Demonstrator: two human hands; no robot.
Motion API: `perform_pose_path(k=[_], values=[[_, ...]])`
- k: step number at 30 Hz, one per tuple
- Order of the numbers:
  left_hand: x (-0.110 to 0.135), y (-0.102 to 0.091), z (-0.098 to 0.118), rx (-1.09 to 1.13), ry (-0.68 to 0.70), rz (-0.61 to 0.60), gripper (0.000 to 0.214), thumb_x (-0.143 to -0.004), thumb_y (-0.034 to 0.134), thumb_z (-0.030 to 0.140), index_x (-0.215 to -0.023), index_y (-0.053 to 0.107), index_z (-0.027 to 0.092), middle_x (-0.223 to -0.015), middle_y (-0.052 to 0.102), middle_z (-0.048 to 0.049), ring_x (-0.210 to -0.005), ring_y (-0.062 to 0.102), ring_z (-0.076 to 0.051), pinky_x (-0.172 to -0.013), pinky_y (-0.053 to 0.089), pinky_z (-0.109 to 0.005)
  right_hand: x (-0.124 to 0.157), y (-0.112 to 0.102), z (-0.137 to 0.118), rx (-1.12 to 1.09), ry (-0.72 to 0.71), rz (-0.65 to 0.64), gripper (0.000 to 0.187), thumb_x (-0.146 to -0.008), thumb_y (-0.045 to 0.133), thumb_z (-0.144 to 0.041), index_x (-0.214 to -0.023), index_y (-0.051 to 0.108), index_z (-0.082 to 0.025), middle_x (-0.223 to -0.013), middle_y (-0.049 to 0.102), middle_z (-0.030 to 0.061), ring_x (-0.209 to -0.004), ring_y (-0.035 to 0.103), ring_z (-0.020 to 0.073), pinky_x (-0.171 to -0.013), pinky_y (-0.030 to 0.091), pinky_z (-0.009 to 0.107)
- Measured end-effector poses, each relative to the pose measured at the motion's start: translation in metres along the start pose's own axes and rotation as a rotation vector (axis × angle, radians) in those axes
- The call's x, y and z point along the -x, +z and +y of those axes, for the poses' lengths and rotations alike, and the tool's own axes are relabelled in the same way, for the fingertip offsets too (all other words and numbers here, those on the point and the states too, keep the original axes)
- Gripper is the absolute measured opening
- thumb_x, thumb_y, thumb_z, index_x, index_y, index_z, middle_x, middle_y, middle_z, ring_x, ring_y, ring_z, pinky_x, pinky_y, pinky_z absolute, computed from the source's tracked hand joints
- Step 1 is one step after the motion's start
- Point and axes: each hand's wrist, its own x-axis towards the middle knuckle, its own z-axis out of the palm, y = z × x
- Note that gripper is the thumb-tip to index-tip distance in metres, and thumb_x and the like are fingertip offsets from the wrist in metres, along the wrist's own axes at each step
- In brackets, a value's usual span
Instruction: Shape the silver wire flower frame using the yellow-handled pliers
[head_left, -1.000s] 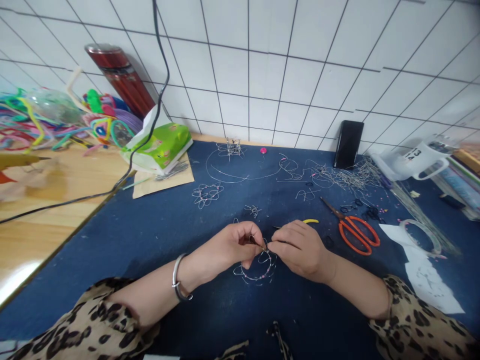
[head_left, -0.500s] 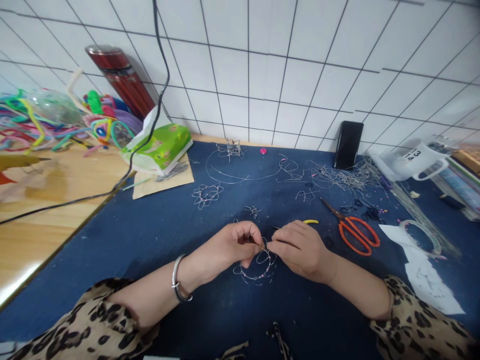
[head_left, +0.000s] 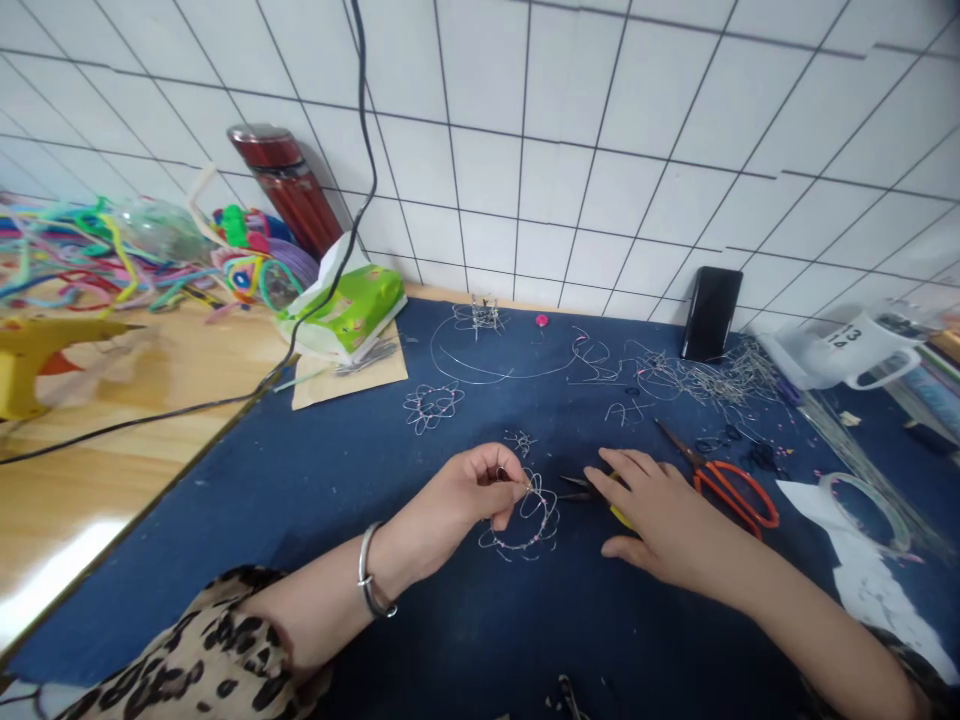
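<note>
My left hand (head_left: 457, 505) pinches a looped wire ring (head_left: 519, 547) strung with small pink beads, at the middle of the blue mat. To its right, my right hand (head_left: 664, 515) lies palm down over a pair of pliers (head_left: 577, 488) with yellow handles. Its fingers are stretched apart, and they hide most of the handles; whether they touch them I cannot tell. The pliers' dark jaws point left toward the ring. Behind the ring lies a small heap of short wire bits (head_left: 521, 441).
Scissors (head_left: 739, 490) with orange handles lie right of my right hand. A second wire ring (head_left: 433, 406) sits at back left. Tangled wire (head_left: 705, 378), a phone (head_left: 712, 312) and a white mug (head_left: 847, 350) stand along the back right. A yellow glue gun (head_left: 34, 355) lies far left.
My right hand has left the wire ring and moved right onto the pliers, its fingers spreading. My left hand keeps hold of the ring. The camera view has shifted slightly.
</note>
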Motion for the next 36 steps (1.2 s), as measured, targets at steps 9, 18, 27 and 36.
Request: perform_pose_path(k=[9, 18, 27, 36], values=[[-0.001, -0.001, 0.004, 0.039, -0.008, 0.038, 0.004, -0.079, 0.058, 0.013, -0.079, 0.054, 0.014, -0.074, 0.054, 0.0023, -0.049, 0.044, -0.002, -0.051, 0.032, -0.018, -0.012, 0.022, 0.003, 0.105, -0.016, 0.116, 0.044, -0.083, 0.044, -0.019, -0.126, 0.042, -0.018, -0.113, 0.051, 0.0133, -0.100, 0.046, 0.0292, -0.079, 0.040, 0.044], [0.001, 0.004, 0.004, -0.019, -0.017, 0.035, 0.004, -0.080, 0.057, 0.015, -0.079, 0.053, 0.014, -0.075, 0.056, 0.0018, -0.048, 0.043, -0.002, -0.053, 0.034, -0.020, -0.006, 0.007, 0.002, -0.406, 0.064, 0.263, 0.025, -0.088, 0.043, -0.036, -0.103, 0.051, -0.017, -0.098, 0.049, 0.0082, -0.086, 0.049, 0.0165, -0.072, 0.044, 0.029], [0.004, 0.009, 0.002, -0.211, -0.007, 0.035, 0.002, -0.081, 0.053, 0.017, -0.080, 0.051, 0.016, -0.059, 0.050, 0.0053, -0.050, 0.044, -0.006, -0.053, 0.035, -0.021, 0.003, -0.008, -0.024, -0.243, -0.073, 0.263, 0.027, -0.087, 0.044, -0.039, -0.102, 0.053, -0.018, -0.092, 0.050, 0.0081, -0.079, 0.047, 0.0179, -0.066, 0.042, 0.032], [0.005, 0.015, 0.000, -0.292, 0.017, 0.036, 0.002, -0.079, 0.051, 0.015, -0.079, 0.050, 0.016, -0.059, 0.047, 0.0063, -0.049, 0.045, -0.007, -0.051, 0.036, -0.021, 0.005, -0.009, -0.028, -0.052, -0.009, 0.264, 0.028, -0.087, 0.042, -0.038, -0.104, 0.055, -0.018, -0.091, 0.052, 0.0081, -0.077, 0.045, 0.0189, -0.066, 0.040, 0.034]])
